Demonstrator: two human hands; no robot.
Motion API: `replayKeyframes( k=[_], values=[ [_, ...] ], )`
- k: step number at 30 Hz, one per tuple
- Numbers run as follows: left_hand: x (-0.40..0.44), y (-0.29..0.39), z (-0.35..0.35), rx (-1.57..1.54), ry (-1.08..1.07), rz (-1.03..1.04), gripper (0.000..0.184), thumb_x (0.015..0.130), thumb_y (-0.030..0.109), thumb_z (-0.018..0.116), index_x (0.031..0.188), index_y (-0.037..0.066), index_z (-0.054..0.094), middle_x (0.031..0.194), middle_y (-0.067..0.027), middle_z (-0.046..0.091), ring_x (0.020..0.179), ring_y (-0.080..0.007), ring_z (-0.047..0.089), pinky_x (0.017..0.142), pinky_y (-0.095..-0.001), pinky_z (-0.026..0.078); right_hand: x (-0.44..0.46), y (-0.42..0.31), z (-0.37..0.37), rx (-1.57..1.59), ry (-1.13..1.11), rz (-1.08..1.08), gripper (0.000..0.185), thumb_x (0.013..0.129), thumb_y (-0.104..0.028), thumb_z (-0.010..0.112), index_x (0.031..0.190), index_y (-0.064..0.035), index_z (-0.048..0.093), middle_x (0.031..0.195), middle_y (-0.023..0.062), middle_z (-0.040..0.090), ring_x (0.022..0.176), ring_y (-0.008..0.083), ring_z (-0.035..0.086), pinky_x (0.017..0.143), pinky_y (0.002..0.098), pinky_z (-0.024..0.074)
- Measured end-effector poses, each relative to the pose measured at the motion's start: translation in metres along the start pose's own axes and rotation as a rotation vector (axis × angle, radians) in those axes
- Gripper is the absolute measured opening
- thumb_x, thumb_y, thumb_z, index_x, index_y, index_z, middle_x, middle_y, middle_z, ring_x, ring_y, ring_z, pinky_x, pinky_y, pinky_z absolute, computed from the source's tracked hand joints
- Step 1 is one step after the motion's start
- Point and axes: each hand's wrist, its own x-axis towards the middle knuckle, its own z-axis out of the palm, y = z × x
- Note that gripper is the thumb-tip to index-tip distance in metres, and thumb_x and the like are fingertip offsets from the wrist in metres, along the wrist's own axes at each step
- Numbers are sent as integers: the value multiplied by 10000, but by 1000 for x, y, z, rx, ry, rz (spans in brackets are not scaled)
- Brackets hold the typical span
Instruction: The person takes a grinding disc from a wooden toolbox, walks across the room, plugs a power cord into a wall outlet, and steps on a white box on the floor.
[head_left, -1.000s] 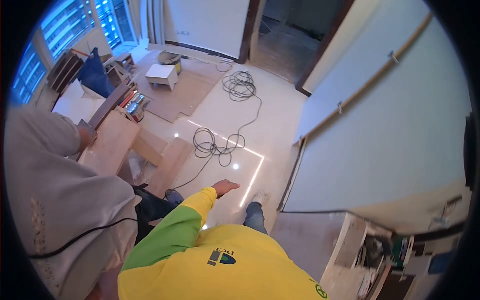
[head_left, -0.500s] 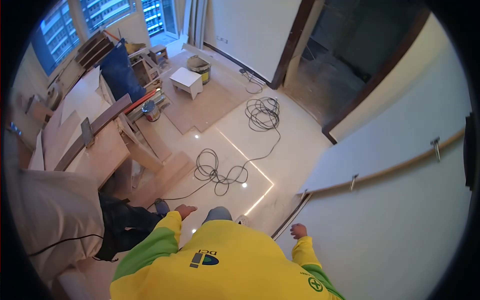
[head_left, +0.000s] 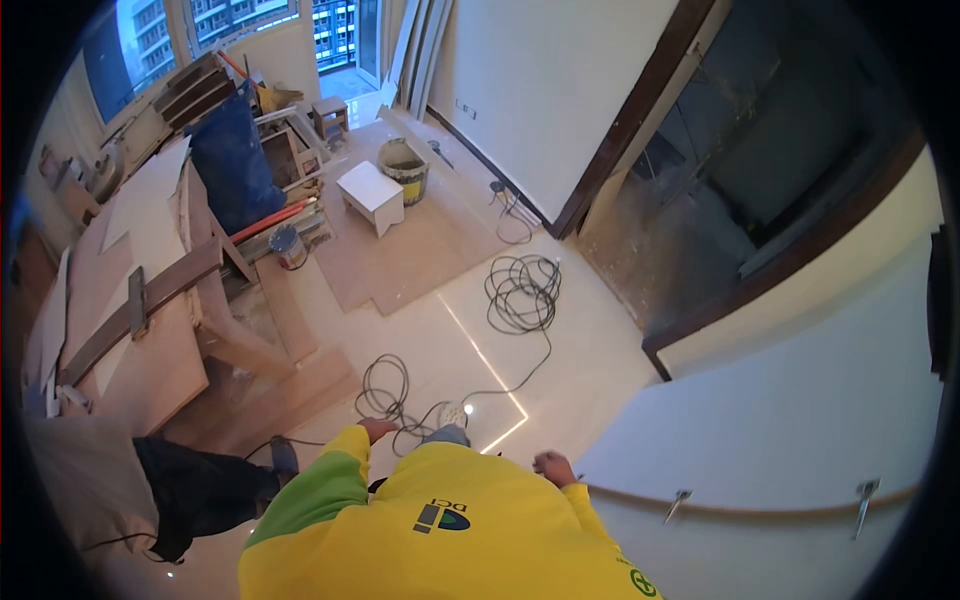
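My left hand (head_left: 377, 428) shows at the end of a yellow sleeve, low in the middle of the view. Its fingers stretch out to the right, and I see nothing in it. Behind it on the floor lies a looped black cable (head_left: 385, 385). My right hand (head_left: 553, 467) hangs over the pale tiled floor with its fingers curled in; nothing shows in it. Nearest to that hand is a large white panel (head_left: 720, 430) with metal handles on its edge. My shoe (head_left: 453, 414) is stepping forward between the hands.
Ahead lie a coiled cable (head_left: 523, 293), a white stool (head_left: 370, 195) and a bucket (head_left: 403, 170). Boards on a workbench (head_left: 130, 270) and a paint can (head_left: 288, 247) are at left. Another person's dark-trousered leg (head_left: 200, 490) is close by. A dark-framed doorway (head_left: 640, 110) opens at right.
My view has shifted forward, so the cables and white panel sit lower. A shoe has come into view ahead of me. Both hands have swung, and still hold nothing visible.
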Motion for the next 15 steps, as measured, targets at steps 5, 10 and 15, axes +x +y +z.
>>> replayKeyframes(
  k=[5, 10, 15],
  values=[
    [118, 131, -36, 48, 22, 200, 933, 722, 632, 635, 1298, -87, 484, 1328, -279, 497, 1226, -378, 500, 1026, -385, 390, 57, 89, -105, -1158, -161, -477, 170, 754, -245, 663, 848, -104, 641, 754, 74, 620, 636, 234, 617, 568, 345, 497],
    [110, 264, -75, -129, 47, 386, 907, 739, 622, 635, 1301, -72, 478, 1280, -252, 540, 1135, -335, 560, 937, -376, 450, 124, 141, -149, -1300, -381, -788, 166, 742, -268, 645, 815, -119, 651, 754, 96, 638, 710, 303, 622, 642, 428, 502],
    [98, 338, -104, -266, -155, 335, 839, 768, 617, 620, 1286, -28, 479, 814, -117, 558, 551, -172, 477, 497, -334, 395, 176, 44, -109, -1153, -193, -370, 250, 789, -335, 567, 847, -118, 675, 868, 137, 682, 842, 352, 642, 722, 459, 515]
  ],
)
